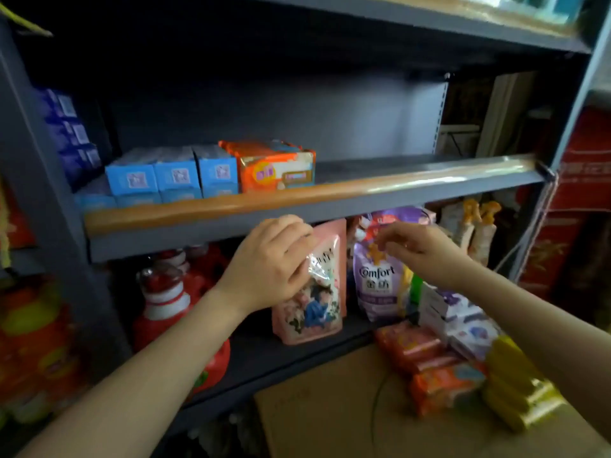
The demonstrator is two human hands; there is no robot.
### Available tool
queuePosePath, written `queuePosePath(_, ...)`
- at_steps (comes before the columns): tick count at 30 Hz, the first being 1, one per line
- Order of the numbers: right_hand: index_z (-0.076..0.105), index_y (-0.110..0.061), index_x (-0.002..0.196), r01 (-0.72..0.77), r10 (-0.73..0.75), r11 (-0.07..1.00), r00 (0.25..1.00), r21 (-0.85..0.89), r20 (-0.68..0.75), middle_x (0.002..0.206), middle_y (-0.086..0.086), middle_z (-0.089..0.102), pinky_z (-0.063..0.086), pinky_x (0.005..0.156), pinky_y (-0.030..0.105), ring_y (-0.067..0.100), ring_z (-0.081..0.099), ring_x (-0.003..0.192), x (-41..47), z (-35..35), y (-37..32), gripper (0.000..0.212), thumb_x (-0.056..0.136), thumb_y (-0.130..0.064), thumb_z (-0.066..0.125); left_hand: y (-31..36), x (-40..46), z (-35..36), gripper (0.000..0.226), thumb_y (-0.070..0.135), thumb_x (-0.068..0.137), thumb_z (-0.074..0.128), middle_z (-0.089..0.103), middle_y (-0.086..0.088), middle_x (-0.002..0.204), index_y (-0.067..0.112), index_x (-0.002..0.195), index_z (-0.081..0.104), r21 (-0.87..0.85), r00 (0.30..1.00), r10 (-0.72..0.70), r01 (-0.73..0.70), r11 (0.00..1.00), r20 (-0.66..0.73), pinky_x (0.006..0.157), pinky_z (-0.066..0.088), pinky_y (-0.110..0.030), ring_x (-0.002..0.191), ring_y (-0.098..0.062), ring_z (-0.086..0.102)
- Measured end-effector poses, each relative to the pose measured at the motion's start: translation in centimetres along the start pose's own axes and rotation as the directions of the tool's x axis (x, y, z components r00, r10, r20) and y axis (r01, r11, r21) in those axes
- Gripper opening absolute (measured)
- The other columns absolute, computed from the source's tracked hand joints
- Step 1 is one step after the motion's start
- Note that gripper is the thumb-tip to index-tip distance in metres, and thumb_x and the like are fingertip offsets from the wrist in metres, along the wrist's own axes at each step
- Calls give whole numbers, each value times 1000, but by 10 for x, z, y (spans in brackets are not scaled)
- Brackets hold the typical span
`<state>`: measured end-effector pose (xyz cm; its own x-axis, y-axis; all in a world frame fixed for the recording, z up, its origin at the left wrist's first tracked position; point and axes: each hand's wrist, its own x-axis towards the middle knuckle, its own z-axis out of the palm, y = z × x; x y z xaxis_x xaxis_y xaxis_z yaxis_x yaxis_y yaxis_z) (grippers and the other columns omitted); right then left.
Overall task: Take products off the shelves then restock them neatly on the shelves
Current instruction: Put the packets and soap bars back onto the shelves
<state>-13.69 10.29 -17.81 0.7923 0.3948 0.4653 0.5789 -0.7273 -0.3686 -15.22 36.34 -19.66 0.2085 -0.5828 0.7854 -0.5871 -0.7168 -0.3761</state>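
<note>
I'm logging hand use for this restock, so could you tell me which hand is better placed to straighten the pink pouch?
Left. The left hand already grips the pink pouch at its top, while the right hand is at the purple Comfort pouch.

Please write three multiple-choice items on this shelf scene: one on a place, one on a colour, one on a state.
1. Where does the orange pack sit?
A. upper shelf, right of the blue boxes
B. lower shelf
C. on the carton

2. What colour is the Comfort pouch?
A. green
B. purple
C. black

3. What is the left hand doing?
A. hanging idle
B. pressing the shelf edge
C. holding the pink pouch in its grip

Answers: A, it stands beside the blue boxes; B, its front is purple; C, fingers curl round the pouch top.
</note>
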Motion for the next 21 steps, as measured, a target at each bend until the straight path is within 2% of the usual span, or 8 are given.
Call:
queuePosePath(3, 66, -11, 98, -120, 124, 992, 982, -39, 143, 86, -5, 65, 39, 69, 5, 15, 63, 84, -41, -4, 30, 14, 89, -4, 57, 46, -6, 30, 24, 12, 76, 56, 65, -11, 96, 6, 96, 65, -213, 992, 40, -14, 977, 119, 79, 44, -32, 93, -22, 52)
queuePosePath(6, 67, -11, 100, -116, 142, 987, 955, -112, 262, 86, -9, 62, 37, 67, 3, 15, 62, 84, -74, 0, 59, 15, 88, -7, 59, 88, -15, 60, 26, 17, 78, 52, 65, -9, 93, 7, 97, 66, -348, 968, 4, 86, 934, 250, 73, 48, -33, 86, -21, 57)
queuePosePath(9, 64, -18, 106, -56, 122, 982, 917, -180, 380, 95, -5, 65, 42, 71, 17, 13, 60, 85, -104, 12, 83, 17, 90, -22, 58, 123, -27, 90, 30, 23, 81, 47, 65, -6, 94, 8, 99, 65, -421, 917, -53, 232, 877, 396, 65, 54, -33, 82, -23, 62)
queuePosePath(12, 60, -19, 112, 36, 96, 971, 849, -238, 519, 105, -1, 62, 44, 76, 26, 16, 59, 96, -125, 30, 99, 32, 90, -41, 53, 151, -39, 113, 37, 30, 83, 42, 65, -3, 101, 12, 105, 65, -399, 838, -112, 367, 840, 534, 64, 54, -31, 88, -22, 63)
queuePosePath(15, 46, -26, 128, 180, 64, 921, 805, -345, 590, 125, -4, 51, 44, 82, 30, 16, 50, 112, -129, 43, 112, 48, 89, -53, 49, 169, -46, 131, 35, 29, 88, 46, 59, -1, 116, 15, 117, 59, -348, 743, -168, 485, 802, 648, 77, 51, -35, 105, -20, 57)
queuePosePath(18, 42, -23, 131, 279, 28, 882, 773, -380, 633, 130, 0, 47, 44, 89, 34, 20, 47, 118, -121, 52, 120, 52, 88, -49, 54, 176, -51, 137, 34, 26, 91, 50, 52, 3, 126, 20, 125, 52, -253, 653, -231, 559, 789, 721, 85, 48, -36, 114, -15, 50)
queuePosePath(21, 38, -21, 134, 379, 13, 847, 686, -372, 728, 133, 4, 48, 43, 97, 41, 23, 48, 120, -115, 64, 129, 54, 88, -43, 56, 175, -51, 137, 35, 31, 89, 46, 55, 1, 120, 19, 121, 56, -176, 647, -334, 592, 787, 685, 82, 49, -36, 109, -18, 53)
